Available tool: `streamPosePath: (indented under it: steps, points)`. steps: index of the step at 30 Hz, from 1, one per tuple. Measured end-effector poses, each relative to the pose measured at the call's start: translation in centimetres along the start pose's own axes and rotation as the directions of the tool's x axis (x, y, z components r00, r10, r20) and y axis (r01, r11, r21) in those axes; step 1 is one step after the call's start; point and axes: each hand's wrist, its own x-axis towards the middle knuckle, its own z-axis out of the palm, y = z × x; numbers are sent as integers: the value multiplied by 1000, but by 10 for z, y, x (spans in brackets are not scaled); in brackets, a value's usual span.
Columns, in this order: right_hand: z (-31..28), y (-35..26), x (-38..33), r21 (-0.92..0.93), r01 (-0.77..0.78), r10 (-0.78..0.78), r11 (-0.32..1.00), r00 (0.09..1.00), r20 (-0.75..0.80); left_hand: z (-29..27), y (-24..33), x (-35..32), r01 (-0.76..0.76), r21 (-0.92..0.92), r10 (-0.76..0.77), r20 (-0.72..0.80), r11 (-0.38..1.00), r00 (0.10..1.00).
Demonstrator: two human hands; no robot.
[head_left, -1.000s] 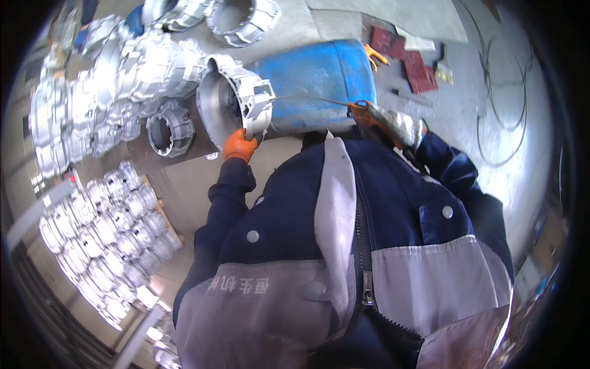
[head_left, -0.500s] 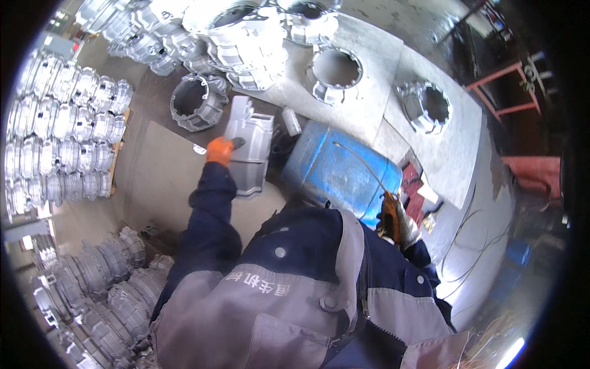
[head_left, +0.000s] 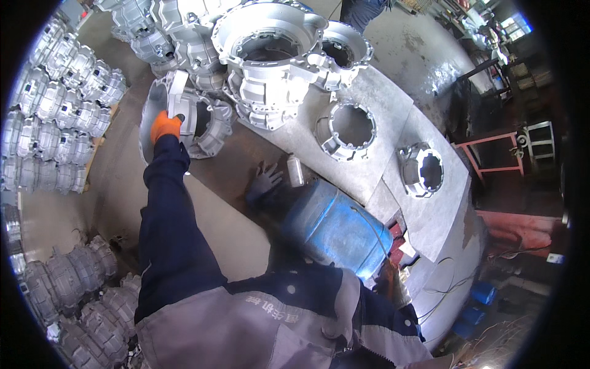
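My left hand (head_left: 166, 126), in an orange glove, is closed on the rim of a silver cast-metal housing (head_left: 153, 104). That housing stands on its side at the left, in front of another ring-shaped housing (head_left: 215, 126). My right hand (head_left: 401, 289), in a pale glove, is low at the right beside a blue plastic drum (head_left: 338, 230). It grips the orange handle of an air blow gun (head_left: 386, 280), whose thin bent nozzle lies over the drum. My sleeve partly hides those fingers.
A tall stack of housings (head_left: 270, 86) stands ahead. Two single rings (head_left: 353, 149) (head_left: 424, 169) sit on grey sheets (head_left: 393, 123). Dark gloves (head_left: 265, 179) and a pale bottle (head_left: 295, 171) lie beside the drum. Stacked castings (head_left: 67, 104) fill the left. Another person's legs (head_left: 362, 13) show far ahead.
My left hand has carried the housing left and away from me, to beside the ring-shaped one. The view has shifted. The blow gun stays in my right hand by the drum.
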Motion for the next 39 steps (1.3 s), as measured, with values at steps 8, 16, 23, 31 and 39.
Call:
streamPosePath:
  steps: [8,16,23,31,39]
  points:
    - [-21,46,17,121,6,8,993,992,-122,113,35,15,-9,295,-39,156,956,987]
    - [24,24,9,132,-118,137,984,980,-146,154,53,-4,70,214,-80,38,974,996]
    - [17,31,8,122,-132,147,984,982,-120,132,60,-6,56,149,-71,100,987,992]
    - [7,49,-11,147,-77,84,986,996,-41,108,12,-142,-237,39,239,-223,971,945]
    - [-23,96,-49,211,30,-47,977,996,77,121,-96,-373,226,-26,-175,547,974,819]
